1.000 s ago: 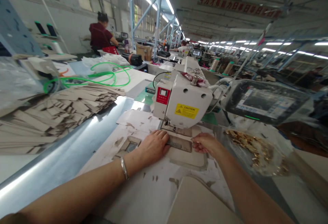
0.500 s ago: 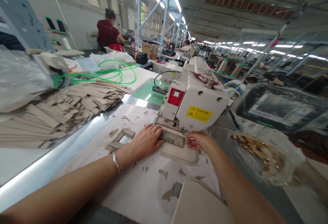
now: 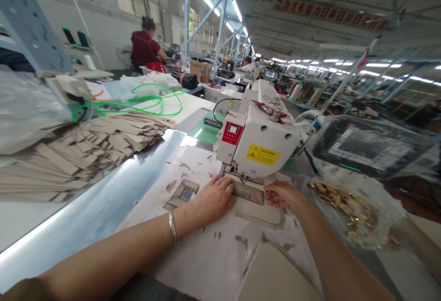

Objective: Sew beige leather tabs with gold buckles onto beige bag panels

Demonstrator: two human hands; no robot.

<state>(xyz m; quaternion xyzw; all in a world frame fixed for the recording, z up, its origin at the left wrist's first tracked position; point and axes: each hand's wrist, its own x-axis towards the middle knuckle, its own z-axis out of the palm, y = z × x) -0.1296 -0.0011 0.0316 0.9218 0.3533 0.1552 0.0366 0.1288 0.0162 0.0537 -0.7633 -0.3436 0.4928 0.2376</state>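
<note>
A white sewing machine head stands over a white template sheet that has cut-outs and beige tape scraps. Under the head lies a beige fabric piece with a darker rectangular strip along its back part. My left hand lies with its fingers stretched out over the sheet, at the strip's left end. At the strip's right end my right hand is closed in a pinch on a thin metal tool, mostly hidden by the fingers.
A heap of beige strips spreads on the left, near a green hose. To the right are a plastic-wrapped control screen and a bag of gold-coloured metal parts. A person sits further back.
The template sheet has slid right and slightly towards me under the machine head. Both my hands have moved right along with it, keeping their places at the strip's ends.
</note>
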